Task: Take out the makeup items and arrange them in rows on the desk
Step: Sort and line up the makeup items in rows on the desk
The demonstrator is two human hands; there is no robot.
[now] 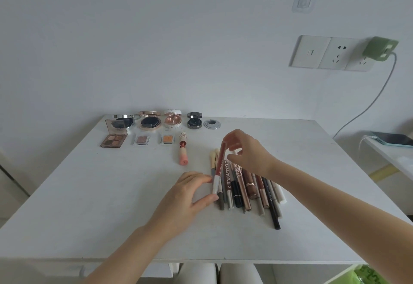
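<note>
Working over a white counter [89, 194] set against a wall, with rows started along its far edge: four round compacts [149, 121] at the back, open so far as can be made out; three small eyeshadow palettes [114, 139] just in front of them; a pink lipstick tube [183, 150] lying on the row's right, long axis toward the near edge. Right of centre lies a bundle of pencils and slim tubes [248, 185], touching side by side, long axes running far-to-near with a slight fan; not yet spread out. Task's thing in hand: one red pencil with a white cap [219, 167], tilted up off the bundle's left side. Left hand [185, 196] pinches its capped near end between thumb and fingertips; right hand [243, 152] holds the raised far tip with curled fingers. Both hands are on it; left is nearer the open counter where it would likely go. Hard to read: most lettering on the pencils, how many lie under the right wrist, and the container they came from, which is not in view.
</note>
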